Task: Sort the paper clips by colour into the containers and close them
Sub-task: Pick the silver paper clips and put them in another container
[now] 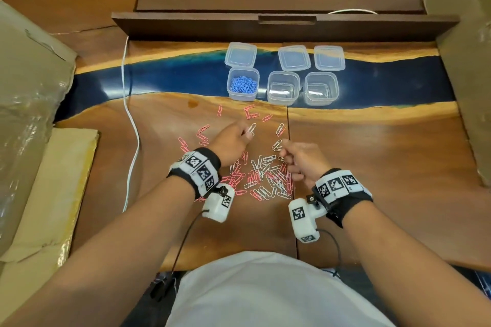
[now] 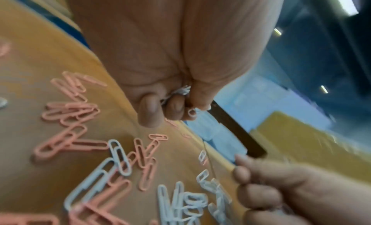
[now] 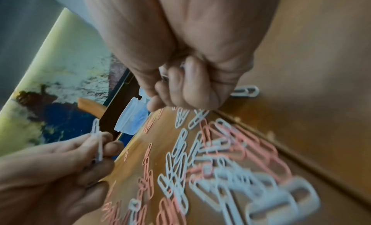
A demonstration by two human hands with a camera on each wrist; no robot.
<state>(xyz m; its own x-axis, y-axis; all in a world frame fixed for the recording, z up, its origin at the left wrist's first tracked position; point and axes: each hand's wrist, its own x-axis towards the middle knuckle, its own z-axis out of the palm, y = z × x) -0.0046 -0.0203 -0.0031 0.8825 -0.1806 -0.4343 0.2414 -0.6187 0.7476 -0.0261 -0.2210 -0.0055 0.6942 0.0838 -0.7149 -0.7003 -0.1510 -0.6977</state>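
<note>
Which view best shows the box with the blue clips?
The head view: the box of blue clips stands open and whole, leftmost in the near row. The right wrist view shows it small and blurred; the left wrist view, only pale blur.

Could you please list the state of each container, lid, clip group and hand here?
Left container: open, holds blue clips.
Middle container: open, no clips.
Right container: open, no clips.
Three lids: off, lying behind containers.
Pink and white clips: mixed, unsorted on table.
Left hand: pinching white clips.
Right hand: curled round white clips.
</note>
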